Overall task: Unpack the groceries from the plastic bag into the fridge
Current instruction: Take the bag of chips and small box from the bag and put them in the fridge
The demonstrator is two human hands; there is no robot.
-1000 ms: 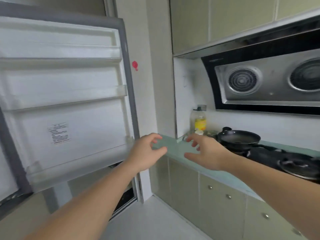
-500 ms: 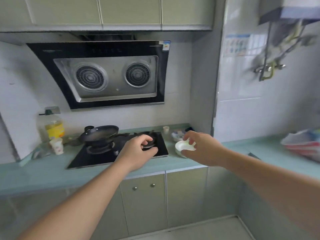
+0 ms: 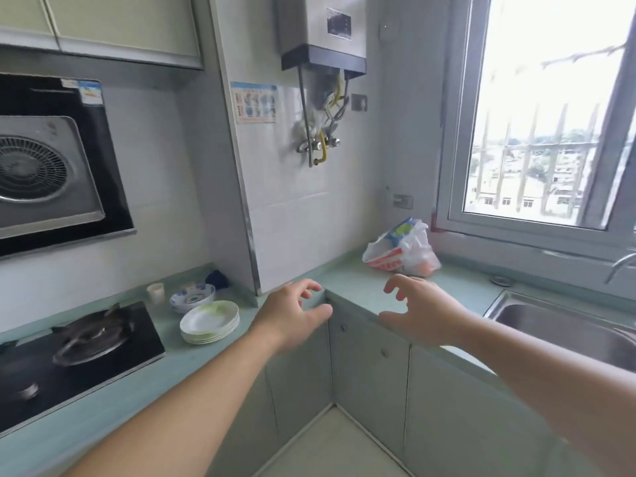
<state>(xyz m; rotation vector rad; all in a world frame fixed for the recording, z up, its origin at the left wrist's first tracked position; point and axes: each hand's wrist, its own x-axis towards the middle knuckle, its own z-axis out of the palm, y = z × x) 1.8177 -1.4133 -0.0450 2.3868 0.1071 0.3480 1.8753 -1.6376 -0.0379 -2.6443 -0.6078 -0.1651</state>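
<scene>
A white plastic bag (image 3: 402, 251) with red print lies on the pale green counter (image 3: 358, 284) under the window, with a blue-and-green packet sticking out of its top. My left hand (image 3: 292, 315) hovers over the counter's inner corner, fingers spread and empty. To its right, my right hand (image 3: 421, 309) is also empty with curled, parted fingers, just in front of the bag and not touching it. The fridge is out of view.
A stack of white plates (image 3: 210, 321) and patterned bowls (image 3: 192, 297) sit left of the corner, beside a small cup (image 3: 155, 292). A black gas hob (image 3: 69, 356) lies further left. A steel sink (image 3: 564, 330) is at the right. A water heater (image 3: 321, 32) hangs above.
The view has swung right, from the open fridge door past the hob to the counter corner. The plastic bag is now near the middle and both hands are close to it.
</scene>
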